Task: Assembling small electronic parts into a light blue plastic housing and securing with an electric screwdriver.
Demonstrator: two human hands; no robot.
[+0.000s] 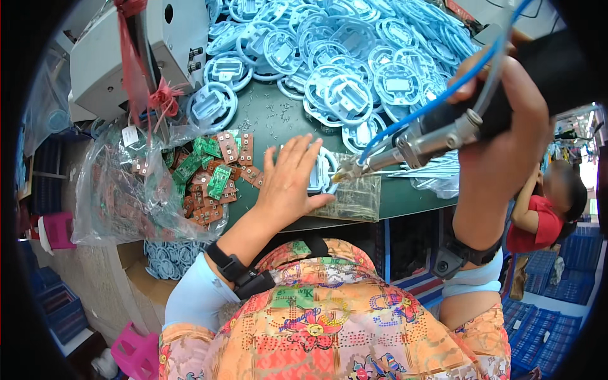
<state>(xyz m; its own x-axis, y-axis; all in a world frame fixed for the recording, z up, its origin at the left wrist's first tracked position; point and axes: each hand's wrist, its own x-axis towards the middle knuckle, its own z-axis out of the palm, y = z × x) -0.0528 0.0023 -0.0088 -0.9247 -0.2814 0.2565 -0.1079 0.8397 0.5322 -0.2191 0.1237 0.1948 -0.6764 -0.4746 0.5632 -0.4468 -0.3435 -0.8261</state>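
Note:
My left hand [288, 177] lies with outstretched fingers along the left side of a light-blue round plastic part [327, 166], thumb at its near edge. My right hand [500, 88] is wrapped round the thick black handle of a power screwdriver [443, 136], held sideways. A blue hose [437, 95] and a clear tube run along the tool. Its metal nose points left, with the tip at the part's right side; whether it touches cannot be made out. A yellowish transparent block [358, 199] lies beside the part at the table's near edge.
A big heap of light-blue round parts [342, 57] covers the far table. Small screws [259, 114] are scattered on the green top [278, 101]. Green and brown circuit boards [215, 177] spill from a clear bag at left, near a grey machine [126, 57]. A person in red [538, 221] is at right.

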